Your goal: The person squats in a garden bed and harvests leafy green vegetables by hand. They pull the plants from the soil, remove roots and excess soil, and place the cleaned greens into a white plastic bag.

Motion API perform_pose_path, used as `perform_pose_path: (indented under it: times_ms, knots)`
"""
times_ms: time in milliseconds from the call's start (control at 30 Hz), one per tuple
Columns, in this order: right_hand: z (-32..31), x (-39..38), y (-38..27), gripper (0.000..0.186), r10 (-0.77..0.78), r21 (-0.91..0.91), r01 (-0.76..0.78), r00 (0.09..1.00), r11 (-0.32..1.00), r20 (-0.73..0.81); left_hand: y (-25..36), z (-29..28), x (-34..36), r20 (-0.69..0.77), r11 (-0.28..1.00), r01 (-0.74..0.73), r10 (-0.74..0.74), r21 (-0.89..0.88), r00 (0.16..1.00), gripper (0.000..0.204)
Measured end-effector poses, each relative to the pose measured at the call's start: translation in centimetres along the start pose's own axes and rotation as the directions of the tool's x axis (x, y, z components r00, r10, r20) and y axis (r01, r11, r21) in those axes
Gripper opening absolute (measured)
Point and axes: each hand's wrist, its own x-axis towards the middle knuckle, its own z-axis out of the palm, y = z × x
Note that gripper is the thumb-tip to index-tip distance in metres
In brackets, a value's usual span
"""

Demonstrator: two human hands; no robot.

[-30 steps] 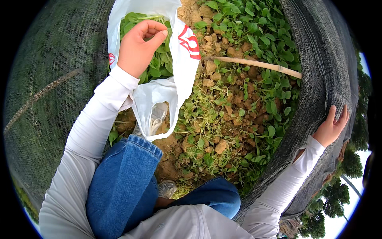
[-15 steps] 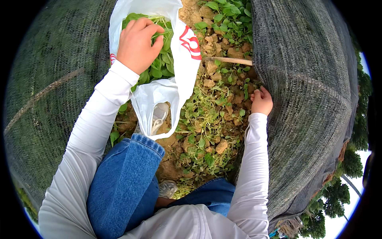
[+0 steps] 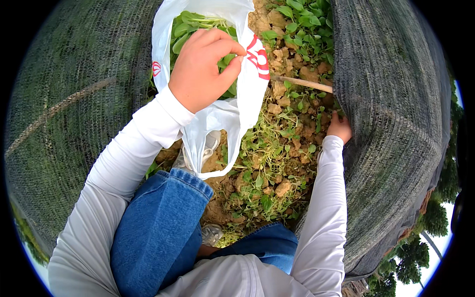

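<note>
A white plastic carrier bag (image 3: 257, 91) with red print stands with its mouth open, filled with leafy greens (image 3: 185, 29). My left hand (image 3: 205, 69) is over the bag's mouth, thumb and forefinger pinched together near its right rim. What sits between those fingertips is too small to make out. At the right, my right hand (image 3: 340, 127) is low by the soil, beside the edge of the dark shade net (image 3: 391, 133). Its fingers are curled in and partly hidden; I cannot see what they hold.
Dark netting (image 3: 74, 99) also rises on the left. Between the nets lies cloddy soil with pulled weeds (image 3: 262, 153) and growing green seedlings (image 3: 309, 22). A thin wooden strip (image 3: 307, 84) crosses toward the right net. My jeans-clad knee (image 3: 158, 213) and a shoe (image 3: 212, 143) are below the bag.
My left hand has moved right and slightly down from the greens, its thumb and forefinger closing together. The right hand has moved a little along the net's edge. The view has shifted slightly.
</note>
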Motion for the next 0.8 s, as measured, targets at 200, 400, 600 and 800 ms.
perform_pose_path:
  times_ms: [200,400,600,800]
  knots:
    - [-1.5,-2.0,-0.6,0.033,-0.027,0.058,0.027,1.0,0.998,-0.004,1.3,1.5,-0.3,0.169,0.95,0.175,-0.134,-0.26,0.977,0.011]
    - [-1.7,-6.1,-0.2,0.015,-0.212,0.36,0.297,0.943,0.884,-0.257,4.7,7.1,-0.9,0.749,0.28,0.774,-0.214,-0.569,0.628,0.017]
    - [-3.2,-10.7,-4.3,0.014,-0.407,0.524,0.475,0.879,0.707,-0.247,5.1,12.8,-3.3,0.944,-0.187,0.948,-0.254,-0.26,0.209,0.018]
    - [-3.6,-13.4,-5.1,0.023,-0.433,0.544,0.461,0.881,0.701,-0.189,4.9,13.3,-4.5,0.954,-0.277,0.932,-0.249,-0.235,0.166,0.015]
